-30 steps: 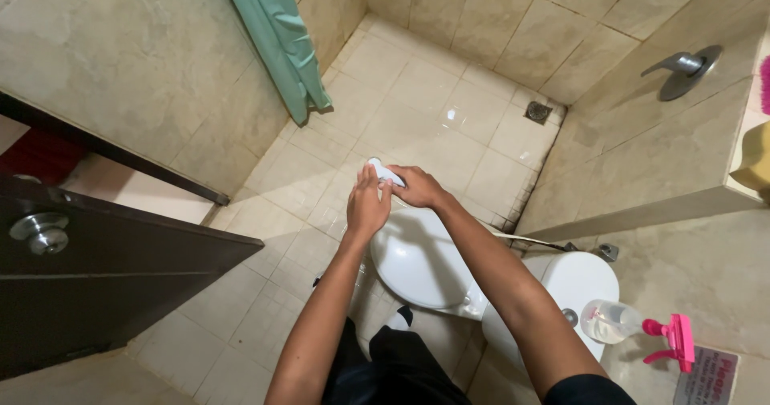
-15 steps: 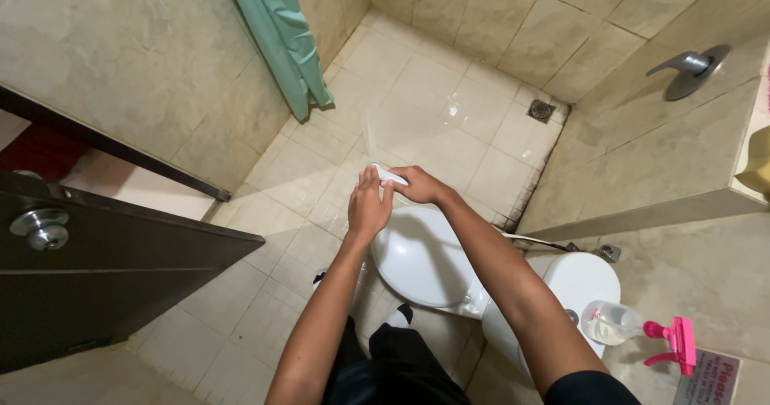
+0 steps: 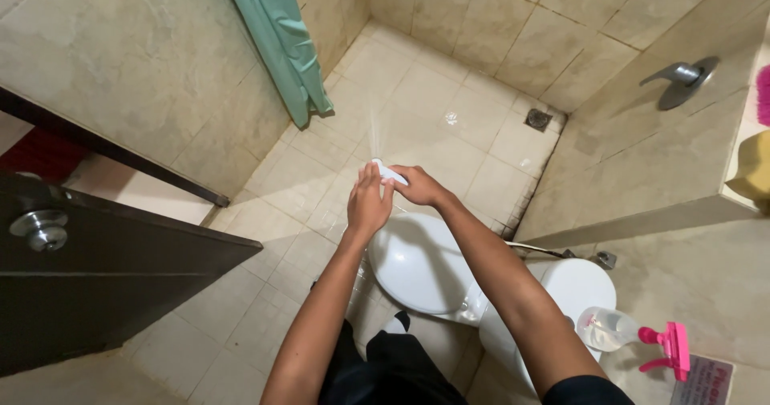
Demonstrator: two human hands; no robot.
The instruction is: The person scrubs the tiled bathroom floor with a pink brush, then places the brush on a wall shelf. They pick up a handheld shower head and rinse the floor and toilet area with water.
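My right hand [image 3: 419, 187] grips a small white spray nozzle [image 3: 388, 171] above the front of a white toilet [image 3: 421, 265] with its lid down. A thin fan of water [image 3: 374, 132] shoots from the nozzle toward the tiled shower floor. My left hand [image 3: 368, 204] rests against the nozzle's near side, fingers curled over it. A thin metal hose [image 3: 536, 249] runs from behind my right forearm toward the wall.
A dark door [image 3: 104, 277] with a round metal knob [image 3: 38, 228] stands open at left. A green shower curtain [image 3: 281, 44] hangs at the back. A clear spray bottle with pink trigger [image 3: 634, 337] lies on the toilet tank. A floor drain [image 3: 538, 119] and wall handle [image 3: 682, 76] are at right.
Water now sprays from the nozzle toward the shower floor; a second ago none was visible. Both hands stay in nearly the same place.
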